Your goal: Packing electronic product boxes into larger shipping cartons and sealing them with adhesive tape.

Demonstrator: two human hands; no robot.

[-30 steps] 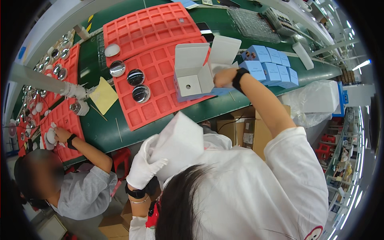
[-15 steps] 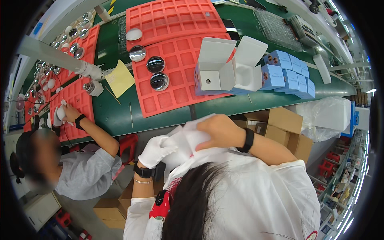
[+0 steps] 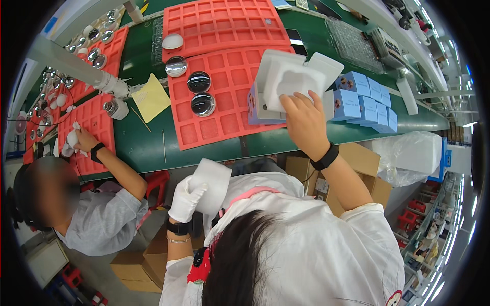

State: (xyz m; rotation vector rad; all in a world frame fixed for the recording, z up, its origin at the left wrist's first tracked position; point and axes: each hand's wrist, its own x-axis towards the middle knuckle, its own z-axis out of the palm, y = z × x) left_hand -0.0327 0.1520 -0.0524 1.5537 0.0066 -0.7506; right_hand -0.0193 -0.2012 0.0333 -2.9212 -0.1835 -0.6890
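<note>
My left hand, in a white glove, grips a curved white foam piece in front of my chest, thumb on its face. My bare right hand, a black band at the wrist, is stretched over the table edge. Its fingers are on the near edge of a white foam insert with a rounded hollow. The insert is tilted above an open blue-and-white box and covers most of its opening. Another raised white flap shows just right of the insert.
Red compartment trays hold several glossy balls. Closed light-blue boxes are stacked to the right. A yellow paper lies left of the trays. At the far left a co-worker's hand holds a white cloth. Cardboard cartons stand below the table.
My right hand has moved from beside my left hand, up and forward to the open box, with the foam insert. My left hand has shifted slightly left and keeps the curved foam piece.
</note>
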